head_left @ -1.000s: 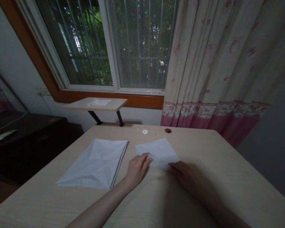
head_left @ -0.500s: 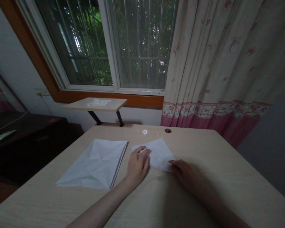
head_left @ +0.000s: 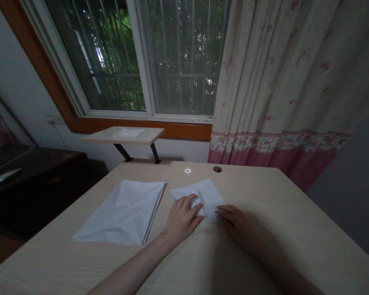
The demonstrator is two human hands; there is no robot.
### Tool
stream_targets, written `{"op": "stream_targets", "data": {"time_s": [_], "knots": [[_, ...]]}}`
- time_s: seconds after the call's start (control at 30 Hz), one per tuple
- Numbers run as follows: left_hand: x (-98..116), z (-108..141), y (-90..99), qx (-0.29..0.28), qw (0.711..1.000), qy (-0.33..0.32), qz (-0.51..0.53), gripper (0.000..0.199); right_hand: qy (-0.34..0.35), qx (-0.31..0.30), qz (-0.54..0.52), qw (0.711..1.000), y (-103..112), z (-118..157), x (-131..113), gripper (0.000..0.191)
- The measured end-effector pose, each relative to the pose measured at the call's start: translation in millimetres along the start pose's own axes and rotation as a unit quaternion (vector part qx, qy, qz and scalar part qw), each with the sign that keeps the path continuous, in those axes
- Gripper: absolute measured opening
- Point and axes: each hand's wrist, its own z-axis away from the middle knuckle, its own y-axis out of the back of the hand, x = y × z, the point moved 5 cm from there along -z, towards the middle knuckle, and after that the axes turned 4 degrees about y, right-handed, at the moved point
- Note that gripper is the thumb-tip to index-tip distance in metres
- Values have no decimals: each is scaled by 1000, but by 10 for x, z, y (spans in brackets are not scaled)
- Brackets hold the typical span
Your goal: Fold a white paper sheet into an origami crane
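Paper lies partly under left hand, fingers parted; right hand (pinch unclear) touches its side toward the counter's right edge.

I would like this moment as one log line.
left hand: on small white creased paper; right hand: at its right side; larger white folded paper: left of hands

Left hand: fingers bent on the small paper
Right hand: fingertips at its right edge
Larger paper: on the desk, left
Raised shelf: far left
Curtain: right of window
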Motion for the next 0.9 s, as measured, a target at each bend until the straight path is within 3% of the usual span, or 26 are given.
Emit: {"op": "stream_targets", "data": {"time_s": [0.2, 0.47, 0.9], "knots": [[0, -8, -29, -40, 999, -7, 1, 31, 26, -39, 50, 998, -64, 33, -48, 38], [-25, -13, -93, -56, 998, -14, 1, 28, 33, -69, 93, 993, 79, -34, -300, 32], [-98, 47, -215, -89, 987, -13, 133, 34, 86, -73, 85, 990, 58, 30, -406, 30]]}}
